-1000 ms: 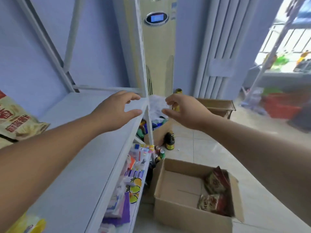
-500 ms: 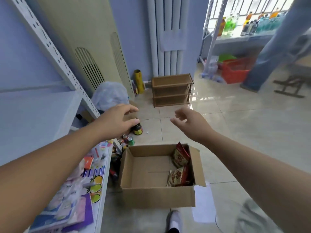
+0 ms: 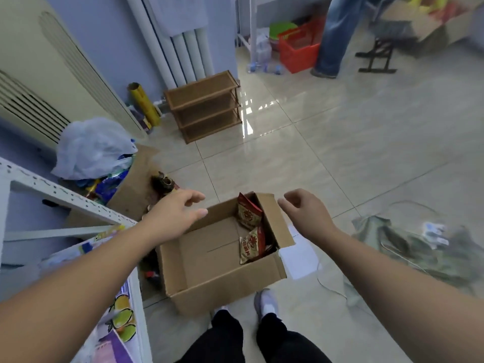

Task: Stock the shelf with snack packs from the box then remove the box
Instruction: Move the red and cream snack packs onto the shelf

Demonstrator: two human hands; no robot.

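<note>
The left hand [image 3: 178, 216] hangs over the left rim of the cardboard box [image 3: 222, 292], fingers loosely spread and holding nothing. The right hand [image 3: 306, 213] hovers just beyond the right flap, fingers slackly curled, also empty. The box sits open on the floor beside the white shelf [image 3: 65, 197], with two snack packs [image 3: 248, 214] propped against its right wall (the rest of its bottom is bare). This looks like the reach for another load. Next, the hands need to drop inside and grasp the packs.
</note>
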